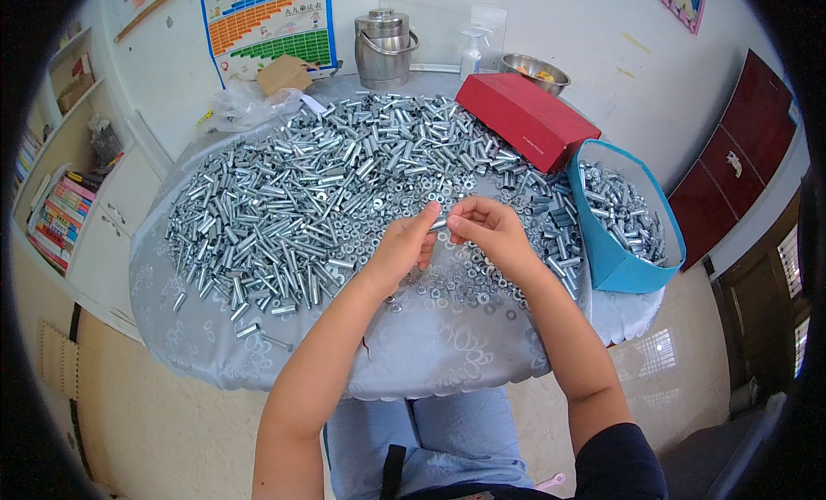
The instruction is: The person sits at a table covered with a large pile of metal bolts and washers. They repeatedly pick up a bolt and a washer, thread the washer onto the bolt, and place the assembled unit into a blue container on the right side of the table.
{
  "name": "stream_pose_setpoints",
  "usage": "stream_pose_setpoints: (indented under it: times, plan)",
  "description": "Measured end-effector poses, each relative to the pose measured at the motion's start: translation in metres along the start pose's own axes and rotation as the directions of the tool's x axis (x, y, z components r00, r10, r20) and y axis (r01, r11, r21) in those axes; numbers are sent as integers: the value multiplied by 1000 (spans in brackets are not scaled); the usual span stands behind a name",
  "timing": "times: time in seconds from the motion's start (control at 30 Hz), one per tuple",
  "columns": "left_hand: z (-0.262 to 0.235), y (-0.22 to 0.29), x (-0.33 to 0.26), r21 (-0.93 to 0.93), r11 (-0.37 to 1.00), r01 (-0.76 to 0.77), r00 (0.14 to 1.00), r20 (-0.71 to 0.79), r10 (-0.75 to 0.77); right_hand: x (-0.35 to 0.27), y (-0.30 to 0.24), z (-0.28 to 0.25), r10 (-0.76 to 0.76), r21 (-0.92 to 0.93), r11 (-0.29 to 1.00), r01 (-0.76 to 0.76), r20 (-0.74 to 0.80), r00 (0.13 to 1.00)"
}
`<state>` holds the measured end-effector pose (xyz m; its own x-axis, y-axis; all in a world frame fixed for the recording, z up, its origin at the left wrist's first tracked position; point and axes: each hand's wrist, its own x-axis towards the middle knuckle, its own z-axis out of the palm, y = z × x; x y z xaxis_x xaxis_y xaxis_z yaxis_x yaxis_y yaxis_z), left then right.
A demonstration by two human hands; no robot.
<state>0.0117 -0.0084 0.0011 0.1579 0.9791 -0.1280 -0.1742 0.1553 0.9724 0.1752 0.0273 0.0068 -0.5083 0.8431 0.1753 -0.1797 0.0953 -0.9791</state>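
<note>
My left hand (403, 246) and my right hand (486, 231) meet above the near middle of a round table. Between their fingertips they pinch one small silver metal sleeve (440, 223), each hand on one end of it. Under and around the hands lies a wide heap of shiny metal sleeves (284, 207), with many small washers and nuts (469, 285) scattered closest to me. A blue cardboard box (624, 272) at the right holds more of the silver parts (624, 212).
The table wears a grey patterned cloth (413, 354). A red box (525, 117) lies at the back right. Behind stand a steel lidded pot (384, 48), a spray bottle (471, 52), a steel bowl (533, 71) and a plastic bag (245, 104). Bookshelf (60, 207) at left.
</note>
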Motion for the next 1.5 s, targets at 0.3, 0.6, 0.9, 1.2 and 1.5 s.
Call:
stream_pose_setpoints:
  times: [0.3, 0.6, 0.9, 1.2, 1.5]
  plan:
    - [-2, -1, 2, -91, 996, -6, 999, -41, 2, -5, -7, 0, -55, -63, 996, 62, 103, 993]
    - [-10, -2, 6, -202, 978, -56, 996, -73, 42, 4, 17, -21, -426, -865, 394, 311, 128, 896]
    - [-9, -7, 8, -188, 981, -45, 994, -102, 27, 4, 36, -15, -321, -918, 278, 284, 190, 928]
    - [-9, -5, 7, -154, 988, -25, 995, -99, 9, 5, 33, -20, -271, -905, 343, 254, 163, 949]
    - [-10, -5, 8, -154, 988, -11, 996, -94, -4, 1, 31, -21, -249, -919, 333, 210, 129, 960]
